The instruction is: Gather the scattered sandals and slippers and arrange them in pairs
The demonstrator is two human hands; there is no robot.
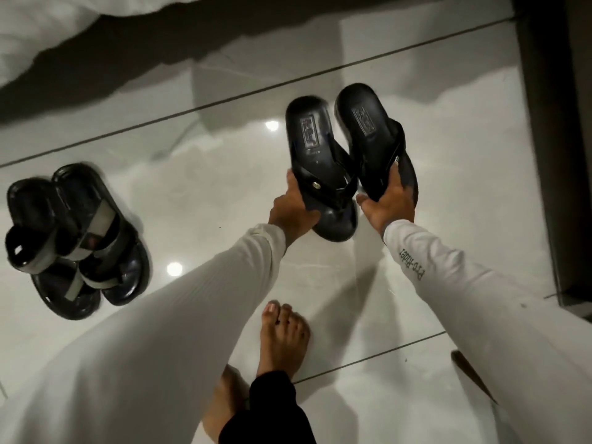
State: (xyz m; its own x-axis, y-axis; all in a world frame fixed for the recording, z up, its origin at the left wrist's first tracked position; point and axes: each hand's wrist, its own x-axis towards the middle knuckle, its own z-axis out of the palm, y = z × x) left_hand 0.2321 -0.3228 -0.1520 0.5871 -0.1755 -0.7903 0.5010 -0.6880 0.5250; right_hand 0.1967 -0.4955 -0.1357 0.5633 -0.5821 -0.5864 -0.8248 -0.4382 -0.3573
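Observation:
I hold two black thong slippers side by side over the glossy floor, heels pointing away from me. My left hand [293, 209] grips the toe end of the left black slipper [315, 145]. The toe end of the right black slipper [371, 133] sits in my right hand [389, 203]. The two slippers nearly touch along their inner edges. At the left, a pair of black sandals with grey straps [73, 238] lies on the floor, the two sandals pressed together and partly overlapping.
The floor is shiny pale marble tile [208, 187] with dark grout lines. White bedding [64, 30] hangs at the upper left. A dark furniture edge [551, 155] runs down the right side. My bare foot [283, 338] stands on the tile below the hands.

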